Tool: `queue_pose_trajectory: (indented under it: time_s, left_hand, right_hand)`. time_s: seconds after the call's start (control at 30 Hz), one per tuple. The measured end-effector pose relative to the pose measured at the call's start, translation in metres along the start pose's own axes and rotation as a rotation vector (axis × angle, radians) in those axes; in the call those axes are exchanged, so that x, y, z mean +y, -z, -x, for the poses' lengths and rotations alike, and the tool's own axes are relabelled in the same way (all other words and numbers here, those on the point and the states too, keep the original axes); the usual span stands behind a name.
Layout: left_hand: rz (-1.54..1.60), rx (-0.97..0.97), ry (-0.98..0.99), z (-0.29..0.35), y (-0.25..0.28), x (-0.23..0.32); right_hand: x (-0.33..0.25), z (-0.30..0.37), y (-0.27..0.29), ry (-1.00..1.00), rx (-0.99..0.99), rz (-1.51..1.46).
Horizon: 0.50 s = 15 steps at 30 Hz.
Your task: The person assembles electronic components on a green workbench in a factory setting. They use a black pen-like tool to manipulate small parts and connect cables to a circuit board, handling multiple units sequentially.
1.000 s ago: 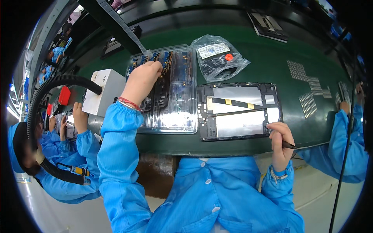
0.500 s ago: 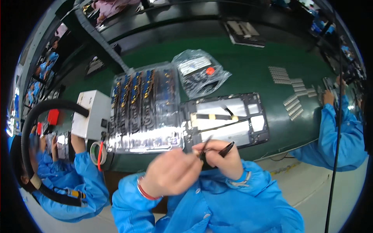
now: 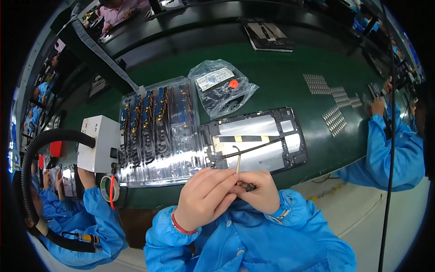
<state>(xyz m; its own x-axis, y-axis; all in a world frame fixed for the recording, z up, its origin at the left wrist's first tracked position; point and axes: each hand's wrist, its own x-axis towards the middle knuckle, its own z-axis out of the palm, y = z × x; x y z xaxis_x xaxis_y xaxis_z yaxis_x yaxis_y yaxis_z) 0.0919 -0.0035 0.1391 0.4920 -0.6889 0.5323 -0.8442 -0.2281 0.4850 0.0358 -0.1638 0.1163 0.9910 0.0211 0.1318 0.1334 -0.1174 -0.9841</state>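
A thin, flat flex cable [image 3: 237, 159] is pinched between the fingers of the left hand [image 3: 206, 196] and right hand [image 3: 258, 192], just above the near edge of the metal tablet frame [image 3: 256, 140] lying on the green worktop [image 3: 281, 68], beside a glossy clear plastic tray [image 3: 158, 129].

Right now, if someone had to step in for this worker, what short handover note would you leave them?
Left hand: closed against the right, pinching a thin tan strip that sticks up from the fingers.
Right hand: grip shut on a small dark tool.
Open tablet frame lies flat on the green belt, just beyond the hands; clear parts tray sits to its left.
Done: strip is in hand.
Left: strip not yet on the frame.
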Motion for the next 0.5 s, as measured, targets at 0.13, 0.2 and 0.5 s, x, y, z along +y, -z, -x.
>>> queue_pose_trajectory:
  time_s: [0.13, 0.2, 0.5]
  left_hand:
    - [-0.043, 0.019, -0.017, 0.000, 0.000, 0.001]
    - [-0.108, 0.048, -0.042, 0.004, -0.003, -0.003]
    - [-0.261, 0.041, -0.072, 0.003, -0.004, 0.014]
  right_hand:
    - [-0.002, 0.002, 0.002, 0.138, -0.018, 0.085]
    - [-0.002, 0.005, 0.003, 0.128, -0.041, 0.158]
    - [-0.004, 0.019, 0.006, 0.068, 0.088, 0.191]
